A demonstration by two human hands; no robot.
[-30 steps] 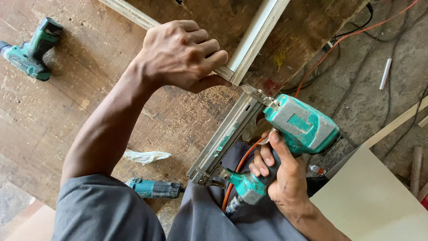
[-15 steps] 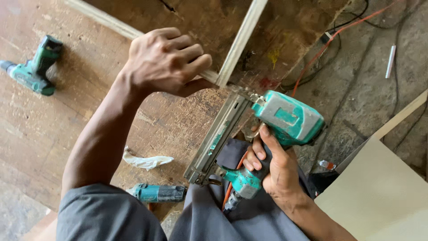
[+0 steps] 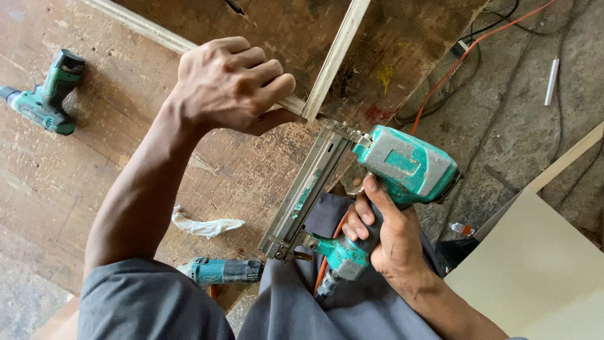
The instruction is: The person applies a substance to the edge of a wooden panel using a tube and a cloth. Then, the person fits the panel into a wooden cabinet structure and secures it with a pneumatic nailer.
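Nail gun in rt hand grip

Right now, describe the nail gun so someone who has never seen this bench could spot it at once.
Start at the brown wooden workbench and find the corner where two pale wood strips meet, pinned by the left hand. The nail gun sits just below that corner, gripped by the right hand. Unlike the green drill and the teal tool lying loose, it has a long metal magazine and an orange hose.
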